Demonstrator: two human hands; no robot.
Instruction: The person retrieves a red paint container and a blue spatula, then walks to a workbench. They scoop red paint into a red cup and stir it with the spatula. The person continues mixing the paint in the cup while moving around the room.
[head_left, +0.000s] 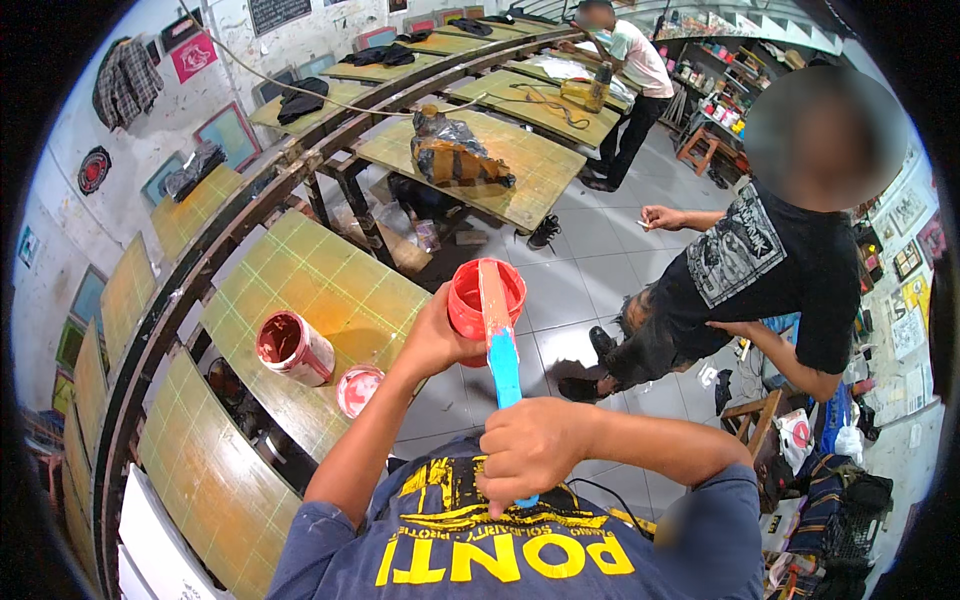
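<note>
My left hand [435, 338] grips a small red tub [470, 298] of red paint, held up in front of my chest. My right hand [530, 450] is closed around the blue handle of a flat paint stick [498, 325]. The stick's red-coated end lies across the tub's mouth. On the green printing board [310, 270] just left of my hands stands an open jar [292, 346] smeared with red paint. Its lid [359, 388] lies beside it near the board's edge.
A long row of green printing boards runs along a dark metal rail [215, 255]. A person in a black shirt [770, 270] sits to my right on a stool. Another person [630, 70] works at a far board. A black wrapped bundle [455, 150] lies on a board ahead.
</note>
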